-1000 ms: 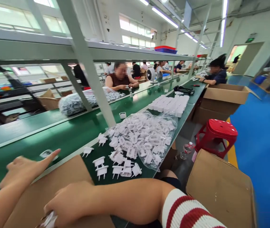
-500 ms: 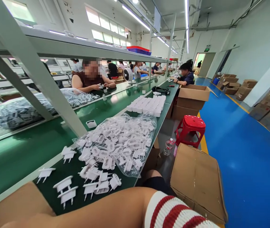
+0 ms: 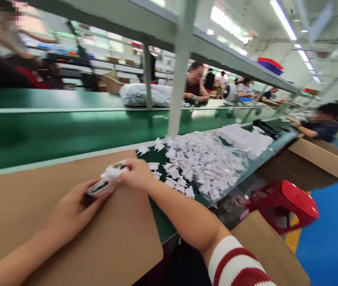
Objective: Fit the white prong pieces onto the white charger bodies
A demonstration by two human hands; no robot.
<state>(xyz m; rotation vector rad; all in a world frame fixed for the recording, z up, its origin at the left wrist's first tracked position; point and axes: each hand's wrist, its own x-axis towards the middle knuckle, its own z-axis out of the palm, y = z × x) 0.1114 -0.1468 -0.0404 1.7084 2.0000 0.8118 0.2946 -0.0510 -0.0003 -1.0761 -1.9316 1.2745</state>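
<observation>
Over a brown cardboard sheet (image 3: 121, 234) on the bench, my left hand (image 3: 73, 206) grips a white plastic housing (image 3: 100, 188) with a dark oval opening. Close against it, my right hand (image 3: 139, 174) pinches a white plastic part (image 3: 114, 171); blur and the fingers hide its exact shape. Loose white plug pieces with pins (image 3: 171, 171) lie just right of the cardboard. Beyond them, a clear plastic bag (image 3: 207, 163) is spread out under a heap of similar white pieces.
Rows of white housings (image 3: 243, 137) stand farther along the bench. A grey shelf post (image 3: 182, 75) rises behind the heap, beside the green conveyor (image 3: 68, 133). On the right are a red stool (image 3: 288, 202), a cardboard box (image 3: 273, 246) and a co-worker (image 3: 323, 123).
My view has swung left and down, bringing both hands and the cardboard sheet into sight. My right forearm now reaches over the bench edge; the white parts show in my hands.
</observation>
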